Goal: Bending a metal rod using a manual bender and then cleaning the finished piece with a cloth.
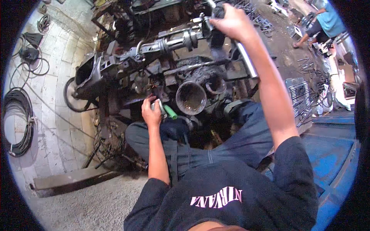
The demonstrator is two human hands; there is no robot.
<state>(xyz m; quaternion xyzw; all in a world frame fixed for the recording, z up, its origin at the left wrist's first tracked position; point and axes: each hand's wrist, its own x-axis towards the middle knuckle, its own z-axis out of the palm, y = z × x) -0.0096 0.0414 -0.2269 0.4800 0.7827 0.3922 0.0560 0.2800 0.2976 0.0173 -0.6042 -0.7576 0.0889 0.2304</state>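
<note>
My right hand (233, 22), arm stretched far forward, is wrapped round a dark knob (218, 12) at the right end of a long greasy metal machine (165, 45). Closer in, my left hand (151, 112) is closed near the machine's lower middle, its fingers bent around a pale piece. A green cylinder (170, 112) lies right beside that hand; whether it is joined to the pale piece I cannot tell. Just right of there is a round metal bowl (191, 97) with bits in it, and a smaller dark bowl (216, 84) adjoins it.
A handwheel (79, 94) stands at the machine's left end. Coiled black cable (18, 121) hangs on the pale wall. To the right are a rack of metal rods (297, 96), a blue panel (331, 154) and another person (329, 21) farther off.
</note>
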